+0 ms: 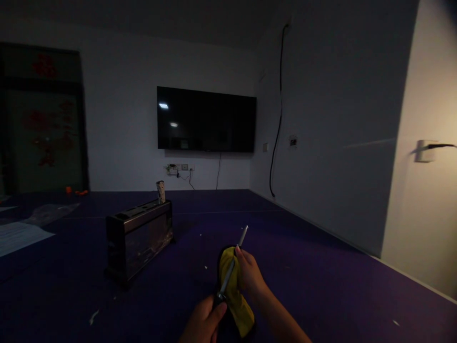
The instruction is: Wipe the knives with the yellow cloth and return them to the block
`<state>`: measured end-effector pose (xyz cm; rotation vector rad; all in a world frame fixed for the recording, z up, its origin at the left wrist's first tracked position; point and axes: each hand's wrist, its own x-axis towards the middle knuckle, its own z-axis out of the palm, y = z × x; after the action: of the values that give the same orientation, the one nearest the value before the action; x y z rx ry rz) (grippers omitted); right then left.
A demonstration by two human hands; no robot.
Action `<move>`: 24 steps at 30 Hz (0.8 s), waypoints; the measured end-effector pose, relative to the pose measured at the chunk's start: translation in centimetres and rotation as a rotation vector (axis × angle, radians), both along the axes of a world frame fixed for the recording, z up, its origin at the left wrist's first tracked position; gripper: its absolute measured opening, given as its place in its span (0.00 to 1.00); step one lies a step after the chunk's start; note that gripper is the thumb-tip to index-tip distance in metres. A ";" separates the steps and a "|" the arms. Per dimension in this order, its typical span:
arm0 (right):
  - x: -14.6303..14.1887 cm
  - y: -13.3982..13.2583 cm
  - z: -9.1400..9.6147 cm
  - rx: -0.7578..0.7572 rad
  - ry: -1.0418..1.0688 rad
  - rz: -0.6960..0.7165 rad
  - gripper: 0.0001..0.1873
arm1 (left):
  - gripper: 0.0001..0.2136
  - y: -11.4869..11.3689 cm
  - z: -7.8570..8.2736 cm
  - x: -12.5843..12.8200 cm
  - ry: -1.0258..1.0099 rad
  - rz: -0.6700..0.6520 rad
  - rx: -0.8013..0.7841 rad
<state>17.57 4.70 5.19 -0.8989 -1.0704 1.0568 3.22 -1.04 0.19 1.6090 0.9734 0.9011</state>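
Note:
My left hand (204, 321) is low in the view, closed around the dark handle of a thin metal rod (233, 262) that points up and to the right. My right hand (250, 275) grips a yellow cloth-like thing (235, 295) with a dark edge, held against the rod's shaft. The rod's pale tip sticks out above my right fingers. I cannot tell what kind of tool the rod is in this dim light.
A dark metal box with a glass side (139, 238) stands on the purple floor (321, 286), with a small patterned cup (160, 191) on its far end. A black TV (206, 119) hangs on the back wall. Sheets of plastic or paper (21, 233) lie at the left.

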 end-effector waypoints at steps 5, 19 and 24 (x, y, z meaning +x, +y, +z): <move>1.5 0.4 0.5 -0.002 0.019 -0.057 0.26 | 0.42 0.4 -0.6 0.6 0.094 -0.002 -0.047; 5.2 2.0 0.8 0.000 0.122 -0.221 0.25 | 0.28 1.4 -2.5 0.5 0.234 0.020 0.000; 5.3 1.9 0.7 -0.004 0.146 -0.249 0.23 | 0.25 1.5 -2.5 0.5 0.252 0.023 0.037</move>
<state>22.92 6.58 5.93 -0.9171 -0.8124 0.9023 3.71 0.49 -2.29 1.7755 1.1565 0.7472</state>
